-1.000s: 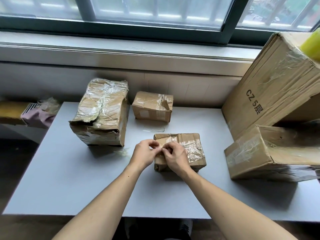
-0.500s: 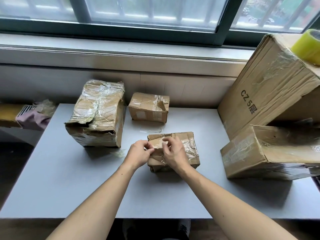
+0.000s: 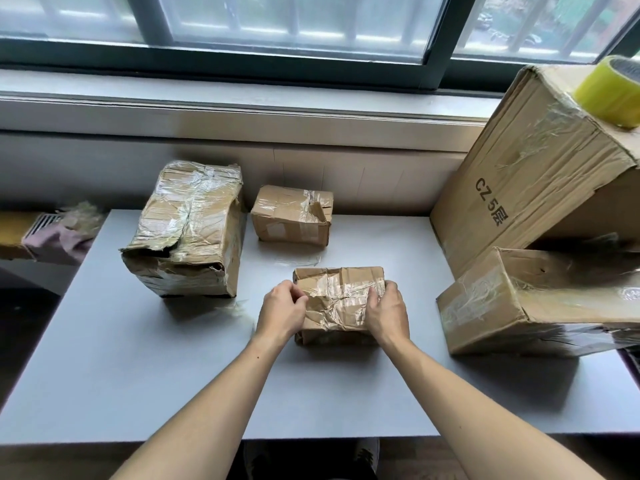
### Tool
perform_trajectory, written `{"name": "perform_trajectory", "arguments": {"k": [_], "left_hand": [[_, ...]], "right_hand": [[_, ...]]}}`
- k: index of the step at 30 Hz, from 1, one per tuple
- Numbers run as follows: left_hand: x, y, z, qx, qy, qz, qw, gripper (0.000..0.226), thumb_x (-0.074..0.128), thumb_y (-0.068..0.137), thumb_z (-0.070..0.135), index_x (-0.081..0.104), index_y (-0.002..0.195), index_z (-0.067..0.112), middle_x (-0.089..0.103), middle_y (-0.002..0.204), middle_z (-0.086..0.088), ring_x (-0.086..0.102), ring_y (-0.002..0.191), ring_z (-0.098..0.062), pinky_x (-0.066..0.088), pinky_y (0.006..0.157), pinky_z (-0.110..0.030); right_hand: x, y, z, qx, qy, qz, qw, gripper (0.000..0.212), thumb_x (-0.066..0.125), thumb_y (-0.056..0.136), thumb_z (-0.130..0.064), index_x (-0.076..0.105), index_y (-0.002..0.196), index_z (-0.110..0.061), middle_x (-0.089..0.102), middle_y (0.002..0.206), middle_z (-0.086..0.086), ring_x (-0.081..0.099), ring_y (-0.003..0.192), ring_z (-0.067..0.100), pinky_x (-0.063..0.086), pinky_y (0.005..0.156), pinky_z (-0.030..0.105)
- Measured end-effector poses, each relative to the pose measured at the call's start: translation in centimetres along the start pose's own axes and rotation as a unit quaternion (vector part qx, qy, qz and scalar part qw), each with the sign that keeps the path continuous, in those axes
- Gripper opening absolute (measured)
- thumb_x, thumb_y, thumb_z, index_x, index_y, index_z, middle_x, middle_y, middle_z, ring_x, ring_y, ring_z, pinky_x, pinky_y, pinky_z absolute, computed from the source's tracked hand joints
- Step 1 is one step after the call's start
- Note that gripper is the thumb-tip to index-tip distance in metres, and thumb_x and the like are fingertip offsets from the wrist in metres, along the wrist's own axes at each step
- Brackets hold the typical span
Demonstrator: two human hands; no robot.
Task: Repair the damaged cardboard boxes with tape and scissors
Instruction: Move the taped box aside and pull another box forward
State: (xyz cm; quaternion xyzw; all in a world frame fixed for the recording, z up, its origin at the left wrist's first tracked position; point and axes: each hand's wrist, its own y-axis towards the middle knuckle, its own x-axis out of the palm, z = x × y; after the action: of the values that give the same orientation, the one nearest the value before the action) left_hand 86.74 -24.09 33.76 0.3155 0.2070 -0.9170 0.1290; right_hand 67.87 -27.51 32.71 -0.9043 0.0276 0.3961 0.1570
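A small crumpled cardboard box (image 3: 337,299), patched with clear tape, lies on the grey table (image 3: 156,375) in front of me. My left hand (image 3: 282,311) grips its left end with curled fingers. My right hand (image 3: 386,311) grips its right end, fingers over the top edge. A yellow roll of tape (image 3: 609,93) sits on top of the large box (image 3: 530,174) at the far right. No scissors are in view.
A battered taped box (image 3: 187,230) stands at the left. Behind it to the right, near the wall, is a small box (image 3: 291,216) with a torn flap. A long box (image 3: 533,299) lies at the right under the large one. A loose strip of clear tape (image 3: 298,261) lies on the table.
My hands moved apart from the box's left top corner to its two ends. The box now lies turned square to me.
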Motion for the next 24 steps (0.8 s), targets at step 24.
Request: {"name": "perform_trajectory", "arguments": {"k": [24], "left_hand": [[-1.0, 0.3, 0.7, -0.066, -0.02, -0.002, 0.998, 0.025, 0.08, 0.081, 0.021, 0.063, 0.067, 0.01, 0.066, 0.069, 0.003, 0.058, 0.064, -0.009, 0.038, 0.054, -0.02]], "right_hand": [[0.3, 0.4, 0.8, 0.023, 0.055, -0.022, 0.998, 0.031, 0.039, 0.107, -0.03, 0.047, 0.112, -0.001, 0.06, 0.113, 0.021, 0.056, 0.106, 0.038, 0.038, 0.078, 0.037]]}}
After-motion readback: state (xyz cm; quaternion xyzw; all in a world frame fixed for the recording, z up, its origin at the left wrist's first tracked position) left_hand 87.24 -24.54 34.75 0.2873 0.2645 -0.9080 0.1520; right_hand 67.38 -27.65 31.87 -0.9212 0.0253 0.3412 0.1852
